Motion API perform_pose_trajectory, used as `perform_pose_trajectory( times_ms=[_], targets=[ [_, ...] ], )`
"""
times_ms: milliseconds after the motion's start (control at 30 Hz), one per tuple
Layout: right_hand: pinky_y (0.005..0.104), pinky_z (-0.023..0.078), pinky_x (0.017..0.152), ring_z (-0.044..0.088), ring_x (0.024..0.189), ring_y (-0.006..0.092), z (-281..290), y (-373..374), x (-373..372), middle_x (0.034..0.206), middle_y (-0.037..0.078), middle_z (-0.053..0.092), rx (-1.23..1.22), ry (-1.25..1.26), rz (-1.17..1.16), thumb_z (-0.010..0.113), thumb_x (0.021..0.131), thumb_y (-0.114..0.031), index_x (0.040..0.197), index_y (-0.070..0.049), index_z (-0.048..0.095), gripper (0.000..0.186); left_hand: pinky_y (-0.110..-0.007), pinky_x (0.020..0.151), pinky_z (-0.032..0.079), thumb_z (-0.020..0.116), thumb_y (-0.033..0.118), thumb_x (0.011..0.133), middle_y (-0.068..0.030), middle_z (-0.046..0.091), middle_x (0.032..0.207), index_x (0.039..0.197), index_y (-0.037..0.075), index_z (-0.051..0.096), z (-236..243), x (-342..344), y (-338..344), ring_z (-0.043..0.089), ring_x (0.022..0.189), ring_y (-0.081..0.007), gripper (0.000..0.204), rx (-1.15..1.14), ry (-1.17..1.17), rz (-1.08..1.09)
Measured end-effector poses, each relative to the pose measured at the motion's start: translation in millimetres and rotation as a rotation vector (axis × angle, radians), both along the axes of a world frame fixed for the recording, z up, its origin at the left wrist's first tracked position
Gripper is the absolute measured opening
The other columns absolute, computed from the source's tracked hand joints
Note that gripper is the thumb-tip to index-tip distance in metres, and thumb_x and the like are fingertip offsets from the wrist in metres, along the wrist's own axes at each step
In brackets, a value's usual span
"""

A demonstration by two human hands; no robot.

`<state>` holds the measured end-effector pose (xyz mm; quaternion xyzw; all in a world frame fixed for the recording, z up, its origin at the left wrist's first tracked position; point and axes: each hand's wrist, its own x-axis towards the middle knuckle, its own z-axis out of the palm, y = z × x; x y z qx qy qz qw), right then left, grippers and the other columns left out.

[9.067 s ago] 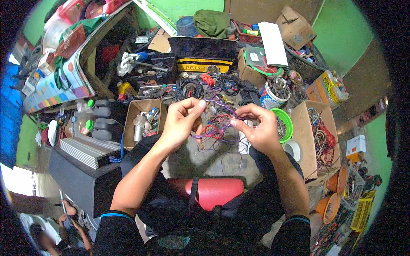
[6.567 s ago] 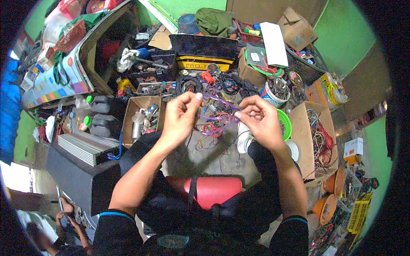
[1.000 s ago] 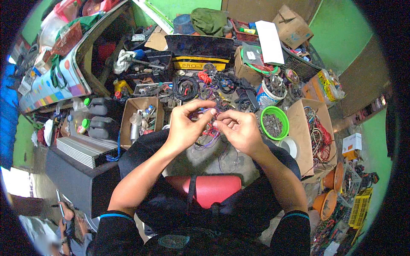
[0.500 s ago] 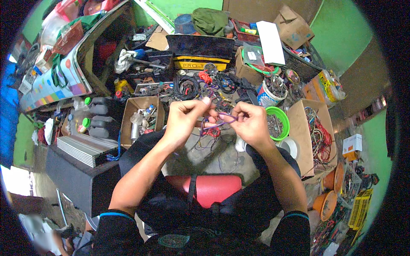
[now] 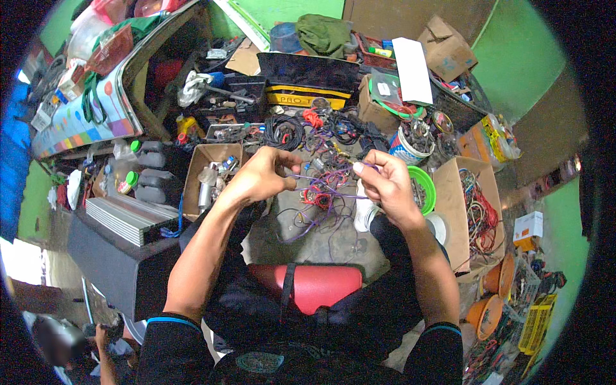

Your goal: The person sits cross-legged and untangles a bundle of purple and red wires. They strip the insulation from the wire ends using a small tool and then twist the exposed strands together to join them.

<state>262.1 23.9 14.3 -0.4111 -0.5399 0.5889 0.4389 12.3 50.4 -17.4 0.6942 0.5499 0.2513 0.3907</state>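
A thin purple wire (image 5: 330, 188) stretches between my two hands, with loose loops hanging below it over the floor. My left hand (image 5: 266, 174) is curled around one stretch of the wire; its thumb and forefinger are somewhat apart, and the exact grip is partly hidden. My right hand (image 5: 390, 186) pinches the purple wire between thumb and forefinger, its other fingers folded in. Beneath and beyond the hands lies a tangle of red wire (image 5: 317, 196) and other purple and dark strands. A black cable coil (image 5: 283, 133) rests farther back.
Left stand an open cardboard box of parts (image 5: 192, 183), black bottles (image 5: 154, 176) and a finned metal unit (image 5: 122, 218) on a dark box. Right are a green bowl (image 5: 428, 189), a bucket (image 5: 407, 151) and a cardboard box of wires (image 5: 459, 224). A toolbox (image 5: 308, 77) stands behind.
My hands, close together before, have moved apart, drawing the purple wire out between them. The left hand's fingers have spread somewhat. More loose purple loops show below.
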Motion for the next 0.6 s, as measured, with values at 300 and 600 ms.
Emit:
perform_pose_trajectory(
  times_ms=[300,600],
  targets=[
    [0.0212,0.023,0.038,0.035,0.042,0.0011,-0.4,10.7,11.4,0.052,-0.007,0.044,0.094,-0.26,0.007,0.065,0.088,-0.021,0.063,-0.008,0.056,0.03,-0.034,0.063,0.054,0.048,-0.005,0.07,-0.0117,0.068,0.075,0.079,0.0,0.069,-15.9,-38.1,51.7,0.065,0.066,-0.0181,0.023,0.213,-0.226,0.36],
    [0.0206,0.018,0.037,0.027,0.04,0.0003,-12.2,19.1,29.0,0.051,-0.01,0.033,-0.125,-0.098,-0.168,0.063,0.09,-0.021,0.064,-0.011,0.049,0.031,-0.051,0.103,0.041,0.055,-0.002,0.084,-0.0209,0.053,0.123,0.096,0.001,0.054,7.3,-15.1,20.4,0.05,0.121,-0.0332,0.012,-0.191,-1.421,0.143]
  ],
)
